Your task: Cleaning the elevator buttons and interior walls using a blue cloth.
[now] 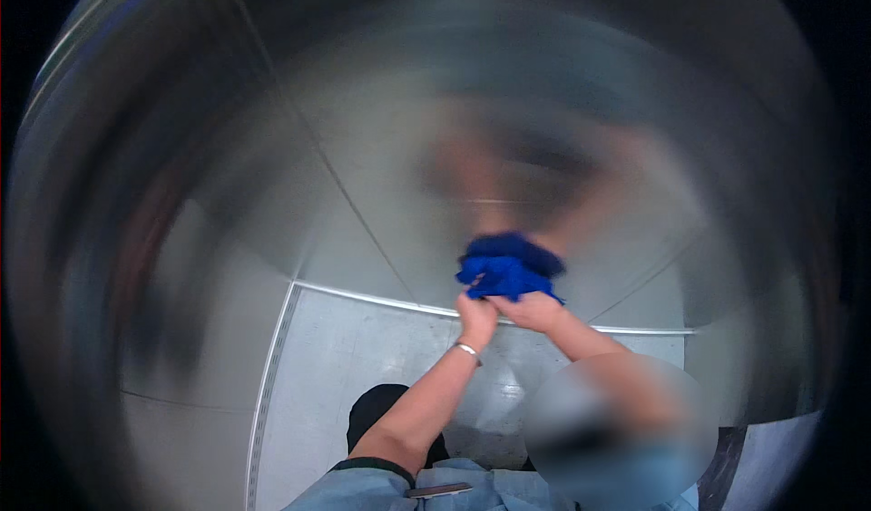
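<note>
A bunched blue cloth (509, 278) is held out in front of me at the glossy grey wall panel (381, 164). My left hand (478, 315), with a silver bangle at the wrist, grips the cloth's near left side. Close beside it, my right hand (534, 311) holds the near right side. The cloth meets its own dark blue reflection, so it appears to touch the panel. Blurred reflections of my forearms show above it. Folds of cloth hide most of my fingertips.
Pale, shiny flooring (354, 354) lies below, bordered by a light metal trim strip (367, 297). A slotted edge (269, 375) runs down the left. Thin seams cross the wall panels. A dark shoe (378, 409) shows under my left arm. A blurred oval covers the lower right.
</note>
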A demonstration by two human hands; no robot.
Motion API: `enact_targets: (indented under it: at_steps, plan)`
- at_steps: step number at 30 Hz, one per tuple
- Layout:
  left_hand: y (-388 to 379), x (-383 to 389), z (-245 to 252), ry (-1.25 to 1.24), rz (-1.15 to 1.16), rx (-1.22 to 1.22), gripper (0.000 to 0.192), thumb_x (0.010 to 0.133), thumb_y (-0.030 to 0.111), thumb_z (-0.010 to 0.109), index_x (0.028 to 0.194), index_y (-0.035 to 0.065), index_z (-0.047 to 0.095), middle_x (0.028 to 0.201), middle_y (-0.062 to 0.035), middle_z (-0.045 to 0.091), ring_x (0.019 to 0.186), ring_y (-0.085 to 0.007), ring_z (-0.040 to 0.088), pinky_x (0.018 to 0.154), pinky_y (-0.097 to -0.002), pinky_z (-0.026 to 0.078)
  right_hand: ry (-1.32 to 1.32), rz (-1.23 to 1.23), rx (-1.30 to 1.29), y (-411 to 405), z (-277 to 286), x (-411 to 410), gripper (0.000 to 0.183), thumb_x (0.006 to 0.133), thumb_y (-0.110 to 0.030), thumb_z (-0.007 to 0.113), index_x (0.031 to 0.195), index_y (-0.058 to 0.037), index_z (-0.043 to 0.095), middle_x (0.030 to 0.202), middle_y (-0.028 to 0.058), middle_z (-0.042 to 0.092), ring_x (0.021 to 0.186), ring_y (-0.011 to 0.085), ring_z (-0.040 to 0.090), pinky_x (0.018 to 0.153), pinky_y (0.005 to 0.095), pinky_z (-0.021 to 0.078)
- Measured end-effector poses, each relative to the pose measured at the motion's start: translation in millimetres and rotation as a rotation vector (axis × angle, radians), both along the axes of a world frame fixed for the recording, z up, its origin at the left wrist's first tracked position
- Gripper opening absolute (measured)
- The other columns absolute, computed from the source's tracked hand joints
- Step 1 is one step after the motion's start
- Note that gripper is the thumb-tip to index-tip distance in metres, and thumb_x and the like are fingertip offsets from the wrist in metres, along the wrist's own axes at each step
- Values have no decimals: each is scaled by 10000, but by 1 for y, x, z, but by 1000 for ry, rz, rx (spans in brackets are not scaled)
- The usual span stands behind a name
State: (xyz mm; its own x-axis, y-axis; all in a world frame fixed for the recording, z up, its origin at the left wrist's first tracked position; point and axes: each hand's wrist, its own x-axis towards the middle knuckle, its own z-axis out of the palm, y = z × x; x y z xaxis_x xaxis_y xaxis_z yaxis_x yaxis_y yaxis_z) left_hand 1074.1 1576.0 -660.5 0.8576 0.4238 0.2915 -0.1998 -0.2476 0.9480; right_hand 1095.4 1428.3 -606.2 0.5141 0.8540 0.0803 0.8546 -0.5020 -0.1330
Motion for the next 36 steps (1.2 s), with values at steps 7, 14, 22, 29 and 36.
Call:
enact_targets:
  at_steps: [7,14,22,29,36]
  plan:
    - [90,6,266,-502,111,150,193,861,51,672,1046,-2,649,832,-59,676,749,-115,589,659,-295,486,-1065,-18,785,177,265,60,583,879,-187,515,1450,-85,455,1508,141,433,1378,271,433,1145,393,346]
    - [150,9,102,-68,157,-178,245,843,104,693,1014,-70,676,956,-128,730,945,-181,653,840,-377,515,-309,396,379,236,123,60,598,861,-133,515,1419,64,428,1504,252,396,1399,368,399,1175,451,316]
    - [108,27,264,-611,-67,216,133,800,-18,659,931,1,658,841,-185,657,766,-376,655,693,-418,529,-671,-203,644,142,259,46,501,825,-211,661,1290,-41,585,1349,189,553,1291,393,486,1099,497,336]
    - [257,27,321,-534,125,-158,140,889,59,702,975,-37,649,867,-16,671,804,-91,582,692,-269,500,-847,296,619,317,353,61,506,805,-172,579,1290,-28,585,1399,149,549,1307,291,518,1121,437,382]
    - [158,-1,105,13,18,-153,170,800,86,719,885,-46,656,756,-203,684,718,-267,685,673,-400,519,-44,309,-32,201,138,54,352,884,-137,545,1224,-53,579,952,157,645,852,289,669,695,398,547]
